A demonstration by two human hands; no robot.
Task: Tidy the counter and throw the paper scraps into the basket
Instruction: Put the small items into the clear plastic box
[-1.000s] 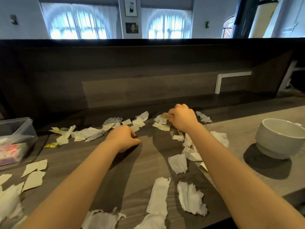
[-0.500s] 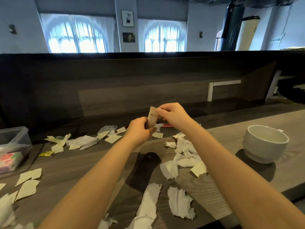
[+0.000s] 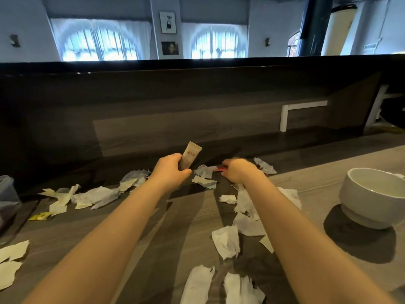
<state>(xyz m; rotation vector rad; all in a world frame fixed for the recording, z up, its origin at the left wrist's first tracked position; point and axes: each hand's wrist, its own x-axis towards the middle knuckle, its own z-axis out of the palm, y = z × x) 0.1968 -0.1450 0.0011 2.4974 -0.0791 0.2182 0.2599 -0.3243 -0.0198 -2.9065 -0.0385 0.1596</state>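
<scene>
Torn white paper scraps (image 3: pixel 226 240) lie scattered over the dark wooden counter (image 3: pixel 166 233). My left hand (image 3: pixel 169 172) grips a small beige packet (image 3: pixel 190 155) that stands up above the counter. To its right, my right hand (image 3: pixel 240 172) is down among the scraps, its fingers curled at a small red item (image 3: pixel 221 169) lying on the counter. More scraps (image 3: pixel 96 197) stretch to the left, and others (image 3: pixel 264 165) lie behind the right hand. No basket is in view.
A white bowl-shaped cup (image 3: pixel 372 197) stands at the right on the lighter counter part. A clear plastic box (image 3: pixel 7 198) sits at the left edge. A small yellow wrapper (image 3: pixel 40 216) lies near it. A dark raised wall (image 3: pixel 175 106) backs the counter.
The beige packet passed from my right hand into my left hand, which now holds it alone. My right hand dropped back down to the counter at the red item.
</scene>
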